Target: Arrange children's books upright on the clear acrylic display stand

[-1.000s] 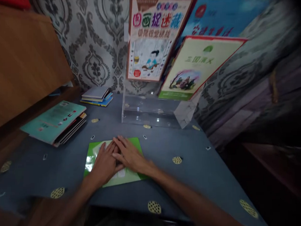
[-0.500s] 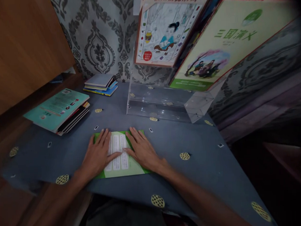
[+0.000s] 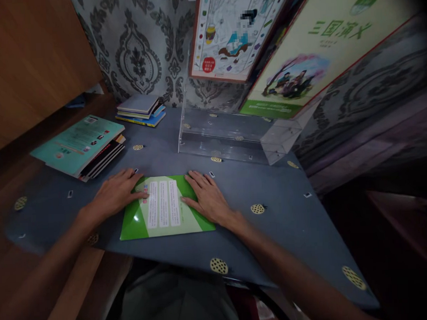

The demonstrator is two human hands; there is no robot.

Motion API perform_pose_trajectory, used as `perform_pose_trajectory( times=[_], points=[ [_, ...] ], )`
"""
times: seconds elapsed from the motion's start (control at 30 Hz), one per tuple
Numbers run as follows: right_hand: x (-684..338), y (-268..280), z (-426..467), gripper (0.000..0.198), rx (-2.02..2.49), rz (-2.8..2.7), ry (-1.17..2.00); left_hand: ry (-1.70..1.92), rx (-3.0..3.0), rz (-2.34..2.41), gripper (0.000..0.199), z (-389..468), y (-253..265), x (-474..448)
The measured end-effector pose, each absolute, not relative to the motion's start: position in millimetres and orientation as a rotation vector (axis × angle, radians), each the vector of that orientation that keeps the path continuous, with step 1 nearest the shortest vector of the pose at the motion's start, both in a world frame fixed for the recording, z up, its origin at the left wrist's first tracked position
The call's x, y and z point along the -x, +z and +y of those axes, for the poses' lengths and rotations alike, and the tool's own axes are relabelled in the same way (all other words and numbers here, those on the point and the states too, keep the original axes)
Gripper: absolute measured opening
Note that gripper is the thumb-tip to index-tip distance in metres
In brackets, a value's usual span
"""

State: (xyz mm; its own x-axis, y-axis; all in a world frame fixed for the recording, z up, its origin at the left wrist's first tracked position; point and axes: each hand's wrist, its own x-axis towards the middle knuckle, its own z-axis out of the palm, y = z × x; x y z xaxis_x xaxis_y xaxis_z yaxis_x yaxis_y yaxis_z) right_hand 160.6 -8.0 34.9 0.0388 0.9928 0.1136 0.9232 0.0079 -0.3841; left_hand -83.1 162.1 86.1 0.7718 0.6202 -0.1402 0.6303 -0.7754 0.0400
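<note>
A thin green book [image 3: 162, 213] with white text panels on its cover lies flat near the front of the table. My left hand [image 3: 118, 191] rests at its upper left corner, fingers stretched out and the thumb on the cover. On the other side, my right hand [image 3: 209, 195] lies over the upper right part, fingers spread and thumb on the cover. Neither hand grips the book. Part of its right edge is hidden under the right hand.
A clear acrylic stand [image 3: 219, 136] holds a coloring-style picture book [image 3: 227, 47] and a cream-green book [image 3: 301, 59] upright at the back. Teal-topped books [image 3: 76, 141] lie at the left, a smaller stack [image 3: 140, 109] behind. The table [image 3: 290, 250] has a blue patterned cover.
My left hand has slid left toward the book's corner, baring more of the cover. My right hand stays at the right side. The view has tilted slightly down.
</note>
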Motion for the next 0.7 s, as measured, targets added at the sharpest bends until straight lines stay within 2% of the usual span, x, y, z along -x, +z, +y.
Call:
perform_pose_trajectory(
  times=[0.2,0.5,0.7],
  points=[
    [-174,46,1,0.071,1.977,-1.949,0.314,-0.27,-2.772,0.906,0.058,185,96,71],
    [-151,45,-27,0.043,2.085,-1.818,0.116,0.01,-2.859,0.826,0.048,141,80,92],
    [-119,56,-66,0.046,2.229,-1.848,0.036,-0.055,-2.788,0.801,0.062,155,63,89]
  ],
)
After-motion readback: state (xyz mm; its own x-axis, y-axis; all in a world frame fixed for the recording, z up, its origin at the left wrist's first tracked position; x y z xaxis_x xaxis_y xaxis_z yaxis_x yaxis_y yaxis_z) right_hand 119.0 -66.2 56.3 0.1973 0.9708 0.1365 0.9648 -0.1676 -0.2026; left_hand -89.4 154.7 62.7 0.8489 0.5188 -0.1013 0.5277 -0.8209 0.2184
